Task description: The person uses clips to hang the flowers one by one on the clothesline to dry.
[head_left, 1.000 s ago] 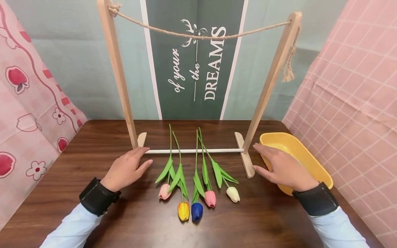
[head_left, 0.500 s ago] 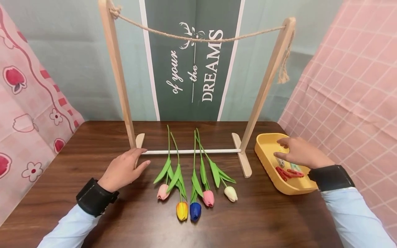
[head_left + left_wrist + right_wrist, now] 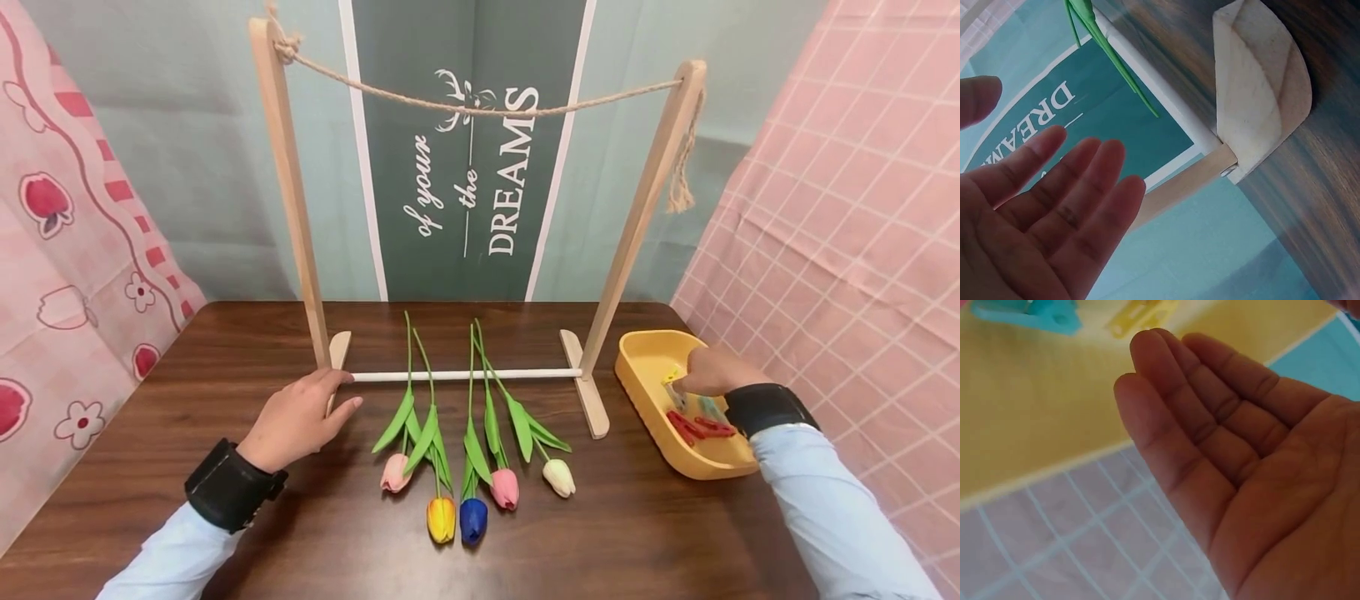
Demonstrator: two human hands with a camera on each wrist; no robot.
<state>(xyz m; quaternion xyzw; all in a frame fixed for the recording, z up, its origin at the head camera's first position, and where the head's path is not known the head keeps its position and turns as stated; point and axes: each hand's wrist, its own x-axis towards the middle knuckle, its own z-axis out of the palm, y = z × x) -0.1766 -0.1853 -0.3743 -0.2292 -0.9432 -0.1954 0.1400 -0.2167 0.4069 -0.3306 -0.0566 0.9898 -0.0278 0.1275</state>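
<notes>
My right hand (image 3: 712, 372) reaches into the yellow plastic basket (image 3: 708, 470) at the right. In the right wrist view its fingers (image 3: 1166, 425) are slightly bent, and nothing shows in its grasp. A yellow clothespin (image 3: 1141, 317) and a teal one (image 3: 1029, 315) lie just past the fingertips. Red clothespins (image 3: 699, 427) sit nearer the basket's front. At the left, my left hand (image 3: 296, 421) is beside the foot and white crossbar (image 3: 465, 375) of a wooden stand, fingers extended. Whether it touches the stand I cannot tell.
The stand's uprights (image 3: 288, 192) carry a sagging twine rope (image 3: 472, 110). Several artificial tulips, among them a blue one (image 3: 473, 521) and a white one (image 3: 559, 477), lie with stems across the crossbar. Pink cloths hang at both sides of the brown table (image 3: 570, 550).
My right hand has moved from beside the stand's right foot, over the basket and down into it. The left hand stays by the stand's left foot. The view has tilted slightly.
</notes>
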